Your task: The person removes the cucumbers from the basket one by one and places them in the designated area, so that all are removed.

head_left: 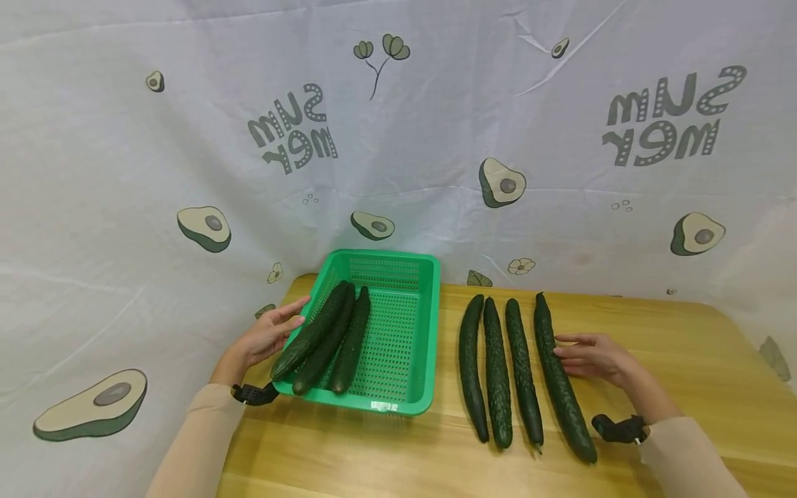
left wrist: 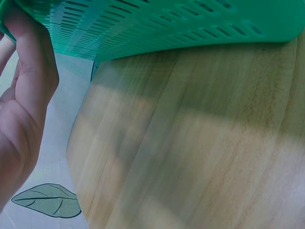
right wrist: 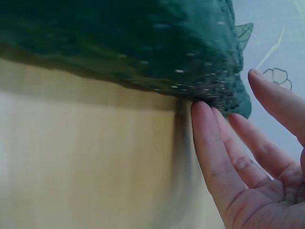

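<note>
My left hand (head_left: pixel 268 335) is at the left rim of a green plastic basket (head_left: pixel 426 332), its fingers hooked at the rim in the left wrist view. Three dark green cucumbers (head_left: pixel 353 342) lie in the basket's left half, the leftmost one leaning on the rim. To the right, several cucumbers lie side by side on the table. My right hand (head_left: pixel 591 356) is beside the rightmost cucumber (head_left: pixel 563 394), fingers extended and fingertips right at its side. In the right wrist view that cucumber (right wrist: pixel 119 47) fills the top, with the fingertips (right wrist: pixel 202 112) at its lower edge.
The wooden table (head_left: pixel 398 456) has a white cloth (head_left: pixel 436 138) with avocado prints hanging behind it and at the left. Dark wrist straps (head_left: pixel 252 394) are on both arms. Three more cucumbers (head_left: pixel 497 373) lie between the basket and the rightmost one.
</note>
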Motion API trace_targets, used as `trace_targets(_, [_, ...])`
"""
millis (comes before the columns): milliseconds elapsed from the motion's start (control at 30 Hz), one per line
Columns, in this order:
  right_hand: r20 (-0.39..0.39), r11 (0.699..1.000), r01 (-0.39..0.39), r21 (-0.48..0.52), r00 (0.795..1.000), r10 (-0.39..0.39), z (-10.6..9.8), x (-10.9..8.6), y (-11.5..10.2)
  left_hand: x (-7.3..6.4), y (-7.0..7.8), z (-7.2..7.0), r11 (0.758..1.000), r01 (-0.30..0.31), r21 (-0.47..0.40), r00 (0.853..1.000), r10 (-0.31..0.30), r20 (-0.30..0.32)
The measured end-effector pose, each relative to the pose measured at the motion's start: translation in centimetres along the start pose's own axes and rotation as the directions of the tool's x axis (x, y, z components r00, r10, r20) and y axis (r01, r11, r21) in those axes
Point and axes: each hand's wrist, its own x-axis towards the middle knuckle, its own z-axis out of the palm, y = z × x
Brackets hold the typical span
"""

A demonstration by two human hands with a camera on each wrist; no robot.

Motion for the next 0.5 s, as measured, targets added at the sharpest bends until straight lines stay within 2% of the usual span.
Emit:
trace_targets(167, [-0.009,0.999,0.013,0.031,1.0,-0.013,-0.5,0.2,-1.1,0.1,0.0,0.0,1.0,-0.001,-0.007,1.0,0.002,0.007])
trace_targets(333, [-0.007,0.998,0.064,0.028,0.998,-0.064,-0.6,0.4,-3.3,0.1,-0.1,0.0,1.0,-0.001,-0.002,1.0,0.001,0.003])
trace_targets(500, [-0.015,0.986,0.111,0.127,0.994,-0.11,-0.3,0.6,-5.8,0.1,-0.2,0.0,1.0,-0.008,-0.001,1.0,0.008,-0.007])
